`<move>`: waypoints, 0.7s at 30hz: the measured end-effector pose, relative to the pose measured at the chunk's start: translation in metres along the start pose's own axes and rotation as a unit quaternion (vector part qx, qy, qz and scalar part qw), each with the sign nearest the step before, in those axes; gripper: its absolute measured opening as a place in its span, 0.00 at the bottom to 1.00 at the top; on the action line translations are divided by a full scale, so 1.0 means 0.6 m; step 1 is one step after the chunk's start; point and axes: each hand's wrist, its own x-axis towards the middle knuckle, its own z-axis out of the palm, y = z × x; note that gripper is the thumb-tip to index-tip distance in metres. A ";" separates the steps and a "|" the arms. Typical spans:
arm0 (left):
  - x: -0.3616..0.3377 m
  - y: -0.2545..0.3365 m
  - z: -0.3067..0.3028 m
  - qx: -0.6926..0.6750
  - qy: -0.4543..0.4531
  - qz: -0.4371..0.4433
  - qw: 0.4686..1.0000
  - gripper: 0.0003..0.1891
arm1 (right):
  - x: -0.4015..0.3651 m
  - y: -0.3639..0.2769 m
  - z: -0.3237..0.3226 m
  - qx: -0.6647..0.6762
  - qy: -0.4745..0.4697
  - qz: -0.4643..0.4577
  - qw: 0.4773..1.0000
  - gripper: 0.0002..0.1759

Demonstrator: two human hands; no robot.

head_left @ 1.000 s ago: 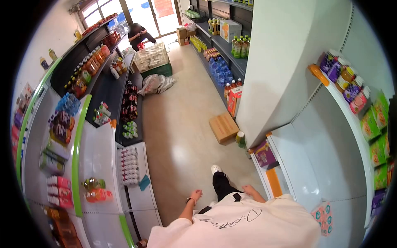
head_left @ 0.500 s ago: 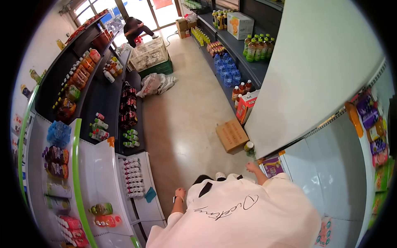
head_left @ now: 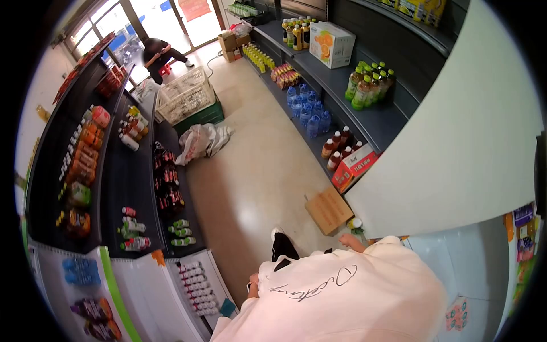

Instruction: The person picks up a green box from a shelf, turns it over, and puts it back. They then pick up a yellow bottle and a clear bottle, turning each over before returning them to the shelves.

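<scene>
My left hand [head_left: 253, 279] hangs at my side by the hem of my white top [head_left: 342, 290], partly hidden by it. Its fingers do not show clearly, and I see nothing in it. On the other side my right hand [head_left: 350, 241] reaches slightly forward with loose fingers and nothing visible in it. It is nearest to a closed cardboard box [head_left: 329, 211] on the floor and a small container with a pale lid [head_left: 354, 223] beside that box. My hand appears apart from both. One dark shoe [head_left: 282, 245] shows ahead of my top.
Shelves of bottles line both sides of the aisle [head_left: 239, 165]. Stacked crates [head_left: 188, 94] and a plastic bag [head_left: 204, 142] stand at the left. A person [head_left: 156, 57] sits near the glass doors. A white panel [head_left: 444, 148] juts out at right, near a red carton [head_left: 354, 169].
I have moved forward along the aisle, and the view has shifted. The cardboard box is now closer to my right hand. A shoe has come forward into view; my left hand is more covered.
</scene>
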 end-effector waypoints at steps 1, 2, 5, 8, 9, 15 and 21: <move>0.038 0.020 -0.019 -0.001 -0.008 -0.002 1.000 0.14 | 0.002 -0.023 -0.030 0.003 0.004 0.003 1.000 0.18; 0.080 0.043 -0.044 -0.005 -0.013 -0.003 1.000 0.14 | 0.008 -0.054 -0.057 0.117 0.042 0.004 0.992 0.19; 0.205 0.125 -0.108 -0.052 -0.037 -0.020 0.998 0.13 | 0.011 -0.146 -0.133 0.244 0.064 0.010 0.968 0.20; 0.334 0.239 -0.161 -0.131 -0.057 -0.040 0.989 0.13 | 0.086 -0.219 -0.183 0.364 0.165 -0.083 0.913 0.18; 0.375 0.271 -0.176 -0.124 -0.064 -0.039 0.989 0.13 | 0.099 -0.257 -0.206 0.380 0.166 -0.098 0.905 0.16; 0.561 0.472 -0.184 -0.076 -0.089 -0.008 0.993 0.12 | 0.259 -0.298 -0.207 0.404 0.201 -0.121 0.884 0.13; 0.766 0.581 -0.107 0.055 -0.282 0.148 0.946 0.16 | 0.372 -0.272 -0.315 0.263 0.110 0.012 0.958 0.17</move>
